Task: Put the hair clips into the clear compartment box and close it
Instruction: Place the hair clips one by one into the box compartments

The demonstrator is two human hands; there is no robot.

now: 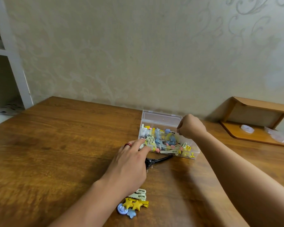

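While the box [168, 140] sits right of centre in the frame with its lid [161, 115] tipped back toward the wall, both hands work at it from either side. The left hand [129, 161] reaches its straight fingers to the box's near-left corner, touching the clips [164, 141] heaped there; judging by the overflow, it is likely pressing them down or steadying the box. The right hand [191, 126] hovers at the box's far-right edge, fingers curled tight as if pinching something small, though I cannot tell whether it holds anything. A black clip [159, 159] lies on the table [56, 145] just in front of the box, partly under the left hand. More loose clips [134, 203], yellow stars, pale green and blue ones, cluster at lower centre beside the left forearm, still waiting to go in. With the box this full, the lid probably cannot shut until the heap is levelled.
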